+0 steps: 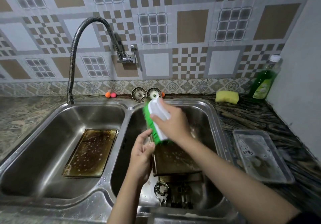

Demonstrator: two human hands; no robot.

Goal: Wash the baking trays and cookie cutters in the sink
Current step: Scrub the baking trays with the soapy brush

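Head view shows the right hand (171, 121) with its grip wrapped around a white-backed scrub brush (156, 119), green bristles facing left and down, long axis running from far to near. Directly below and slightly nearer than that grip stands a baking tray (175, 159) in the right basin of the sink (127, 108), propped on its lower edge and leaning, its soapy face turned up toward the brush. The left hand (141, 157) is nearer to the tray's left rim; its grip looks narrow, thumb and fingers seemingly pinching that rim, though motion blur makes contact uncertain. Below the tray, nearer the person, a flower-shaped cookie cutter (161, 190) lies on the basin floor. Left of both grips, a second tray (92, 152) lies flat in the left basin; right of them, a third tray (260, 156) holding suds sits on the worktop (251, 117).
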